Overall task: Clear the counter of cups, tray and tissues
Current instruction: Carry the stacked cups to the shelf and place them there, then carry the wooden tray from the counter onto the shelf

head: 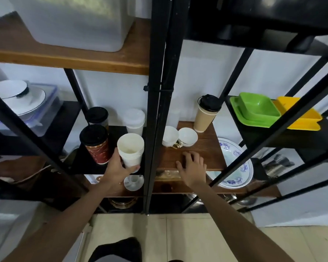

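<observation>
My left hand [116, 170] grips a stack of white paper cups [131, 150] at its base, upright on the dark left shelf. A red tumbler with a black lid [96, 144] stands just left of the stack, touching my fingers. My right hand [192, 168] lies flat, fingers spread, on the front edge of the wooden shelf [206, 148] and holds nothing. Further back on that shelf are two white teacups [180, 138] and a tan takeaway cup with a black lid [206, 114]. No tissues are in view.
A black metal post [155, 110] runs between my hands. Green trays [254, 112] and a yellow tray [299, 116] sit on the right shelf. A blue-patterned plate [235, 163] lies right of my right hand. Frosted plastic cups [134, 120] stand behind the stack.
</observation>
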